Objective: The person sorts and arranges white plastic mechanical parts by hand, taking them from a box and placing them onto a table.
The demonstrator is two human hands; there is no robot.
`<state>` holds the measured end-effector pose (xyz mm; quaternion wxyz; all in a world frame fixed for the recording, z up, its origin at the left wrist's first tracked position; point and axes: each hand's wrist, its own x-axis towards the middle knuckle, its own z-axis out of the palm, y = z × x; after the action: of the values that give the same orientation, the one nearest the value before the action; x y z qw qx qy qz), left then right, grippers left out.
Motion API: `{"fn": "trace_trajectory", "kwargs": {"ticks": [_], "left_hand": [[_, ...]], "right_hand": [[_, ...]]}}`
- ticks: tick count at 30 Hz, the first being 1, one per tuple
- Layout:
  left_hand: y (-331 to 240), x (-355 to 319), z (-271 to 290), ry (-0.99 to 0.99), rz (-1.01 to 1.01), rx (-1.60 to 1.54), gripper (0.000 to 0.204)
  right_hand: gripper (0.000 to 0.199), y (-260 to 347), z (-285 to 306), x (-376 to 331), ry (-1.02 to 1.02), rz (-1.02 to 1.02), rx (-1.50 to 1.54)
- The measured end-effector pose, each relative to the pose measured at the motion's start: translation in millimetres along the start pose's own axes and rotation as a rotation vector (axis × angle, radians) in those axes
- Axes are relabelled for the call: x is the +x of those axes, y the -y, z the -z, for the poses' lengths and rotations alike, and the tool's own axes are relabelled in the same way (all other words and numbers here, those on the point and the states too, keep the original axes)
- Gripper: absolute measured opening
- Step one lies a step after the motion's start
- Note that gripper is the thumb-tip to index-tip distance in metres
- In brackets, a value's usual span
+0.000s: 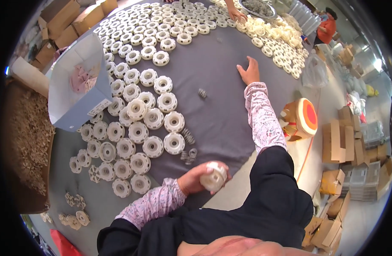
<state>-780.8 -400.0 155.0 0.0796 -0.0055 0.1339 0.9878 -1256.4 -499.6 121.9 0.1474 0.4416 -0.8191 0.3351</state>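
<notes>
My left hand [191,181] is closed around a round white plastic part [213,176] with a hole in its face, held up near my body at the table's front edge. My right hand [249,72] is stretched out over the grey tabletop [221,123], thumb and fingers apart, nothing in it. A heap of cream plastic rings [268,36] lies beyond it. Left of my hands stand many white notched wheels [138,132], several showing metal springs inside. A loose spring [202,93] lies mid-table; more springs [188,155] lie close to my left hand.
A blue-grey box [83,109] with pink cloth inside stands at the left, beside a carton of small tan pieces [29,145]. Another person's hand [237,15] touches the far rings near a metal bowl [258,16]. A drum-shaped stool [296,128] and cardboard boxes [332,141] are at the right.
</notes>
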Motion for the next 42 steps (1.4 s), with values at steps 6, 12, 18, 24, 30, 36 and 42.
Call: {"fn": "trace_trajectory", "kwargs": {"ticks": [6,12,18,24,30,36,42], "left_hand": [[-1,-3,-1,-0.1,-0.052,-0.121,0.063],[-1,-13,5,-0.1,-0.159,-0.184,0.062],[-10,-7,-5,-0.233,-0.08,-0.149,0.066],[4,-18,5,-0.151,-0.11,-0.214,0.065],[4,-21,6,-0.159,-0.141,-0.16,0.064],[7,-20,7,-0.196,-0.091,-0.154,0.064],[13,-31,6,-0.263,-0.142,-0.248,0.066]], "right_hand": [[0.086,-19,-50,82,-0.218,-0.06,0.036],[0.07,1,-93,153,-0.07,-0.211,-0.213],[0.061,-17,-66,196,0.131,-0.338,-0.449],[0.06,-9,-18,209,0.586,-0.406,-0.198],[0.059,-9,-51,210,0.437,-0.446,-0.215],[0.064,-13,-69,199,0.029,-0.149,-0.385],[0.068,19,-43,207,0.463,-0.479,-0.407]]}}
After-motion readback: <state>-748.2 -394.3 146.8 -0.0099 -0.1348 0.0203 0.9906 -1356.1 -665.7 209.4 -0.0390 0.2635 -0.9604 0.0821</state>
